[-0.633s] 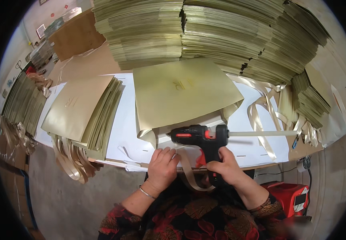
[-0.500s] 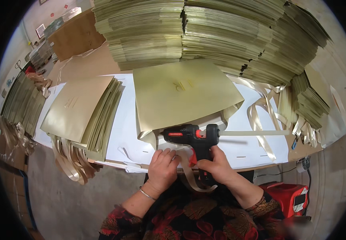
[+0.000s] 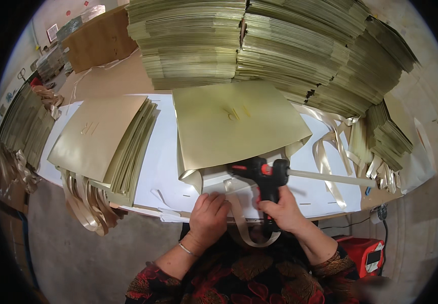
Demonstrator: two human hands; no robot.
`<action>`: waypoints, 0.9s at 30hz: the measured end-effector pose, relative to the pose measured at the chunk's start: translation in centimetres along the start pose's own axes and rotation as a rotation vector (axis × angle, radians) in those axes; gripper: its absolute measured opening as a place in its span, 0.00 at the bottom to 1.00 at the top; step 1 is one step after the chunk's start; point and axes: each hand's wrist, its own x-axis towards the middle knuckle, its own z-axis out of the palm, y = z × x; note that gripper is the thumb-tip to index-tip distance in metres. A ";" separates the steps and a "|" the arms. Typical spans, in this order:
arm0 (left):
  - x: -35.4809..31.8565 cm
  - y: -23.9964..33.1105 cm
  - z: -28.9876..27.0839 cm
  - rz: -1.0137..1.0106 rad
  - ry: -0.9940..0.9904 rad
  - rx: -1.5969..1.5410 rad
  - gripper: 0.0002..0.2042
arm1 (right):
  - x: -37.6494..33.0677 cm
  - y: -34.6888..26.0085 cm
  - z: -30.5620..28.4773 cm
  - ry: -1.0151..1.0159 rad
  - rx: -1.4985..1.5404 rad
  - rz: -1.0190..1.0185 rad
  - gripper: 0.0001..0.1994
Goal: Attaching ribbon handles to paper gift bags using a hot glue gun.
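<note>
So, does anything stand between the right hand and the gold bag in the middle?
Only the black glue gun that the right hand holds: it lies across the space before the near edge of the gold bag. Nothing else visible blocks that side.

Away to my far left, a brown cardboard box [image 3: 100,43] stands tall, greenish-gold piles [image 3: 188,45] towering just to its right! Behind the box, wrapped bundles [image 3: 50,63], and on the wall a small framed picture [image 3: 52,33] plus 2 red marks [image 3: 86,3]. Down to my right, a red case [image 3: 351,248] with a dark panel [image 3: 373,257], black cable [image 3: 385,235] beside it; grey floor [image 3: 102,248] stretching lower left.
</note>
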 end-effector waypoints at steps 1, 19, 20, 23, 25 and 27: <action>0.0 0.1 0.0 0.002 0.003 -0.005 0.10 | -0.4 -0.1 -0.8 0.018 0.007 -0.023 0.24; 1.0 -0.1 -1.1 0.057 -0.093 0.045 0.08 | -3.4 -4.1 -6.2 0.017 -1.114 -0.117 0.36; 1.4 -0.3 -1.5 0.063 -0.178 0.020 0.08 | -3.9 -4.9 -6.8 -0.018 -1.080 -0.073 0.37; 2.6 -0.5 -1.9 0.122 -0.296 -0.028 0.09 | -5.8 -4.4 -10.4 -0.013 -0.881 0.071 0.36; 3.6 -0.6 -1.6 0.201 -0.340 -0.069 0.09 | -8.0 -4.8 -12.3 0.068 -0.687 -0.013 0.34; 4.4 -1.0 -1.1 0.264 -0.253 -0.011 0.09 | -10.1 -5.5 -14.5 0.143 -0.531 0.035 0.33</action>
